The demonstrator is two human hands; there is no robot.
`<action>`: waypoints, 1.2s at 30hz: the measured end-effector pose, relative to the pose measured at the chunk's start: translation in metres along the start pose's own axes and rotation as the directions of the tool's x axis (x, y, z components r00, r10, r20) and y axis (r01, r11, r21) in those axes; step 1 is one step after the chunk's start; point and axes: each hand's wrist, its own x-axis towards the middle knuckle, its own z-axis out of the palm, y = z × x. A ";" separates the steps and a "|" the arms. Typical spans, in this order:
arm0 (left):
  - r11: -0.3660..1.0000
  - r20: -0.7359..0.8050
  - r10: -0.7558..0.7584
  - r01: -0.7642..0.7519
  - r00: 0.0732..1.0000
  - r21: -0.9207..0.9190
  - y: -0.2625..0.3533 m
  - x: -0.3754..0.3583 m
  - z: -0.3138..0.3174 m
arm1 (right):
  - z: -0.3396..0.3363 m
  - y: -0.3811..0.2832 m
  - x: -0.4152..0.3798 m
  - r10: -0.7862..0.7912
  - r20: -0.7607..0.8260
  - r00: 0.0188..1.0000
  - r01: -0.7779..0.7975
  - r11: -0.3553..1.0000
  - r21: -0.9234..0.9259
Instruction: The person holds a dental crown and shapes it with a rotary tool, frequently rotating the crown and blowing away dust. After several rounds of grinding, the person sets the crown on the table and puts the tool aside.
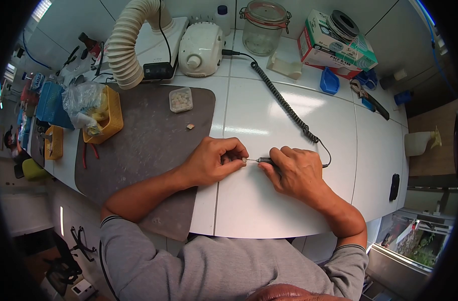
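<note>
Black tool [265, 160], one: lay in the right hand [300, 173], grip closed around it near the front, presumably for fine control, thin tip pointing left. Small piece [244, 159], one: sat over the white counter [269, 210] at that tip, pinched by the left hand [215, 160] between thumb and finger, seemingly so its end was exposed. Coiled cord [277, 96], one: led from the white machine [201, 49] toward the tool, coils apparently allowing reach.

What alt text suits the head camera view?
A person's left hand pinches a tiny piece at the thin tip of a slim tool in the right hand, over a white worktop. A coiled cord runs from beside that hand to a white box.
</note>
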 end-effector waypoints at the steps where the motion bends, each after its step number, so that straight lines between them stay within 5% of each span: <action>1: 1.000 0.002 0.002 -0.002 1.000 -0.003 -0.001 0.000 0.000 | 0.000 0.000 0.000 0.000 -0.007 1.000 0.000 1.000 0.002; 36: 0.995 -0.051 0.007 -0.012 0.999 -0.095 -0.007 -0.001 0.002 | 0.003 0.004 -0.006 0.005 -0.051 0.999 -0.006 1.000 -0.007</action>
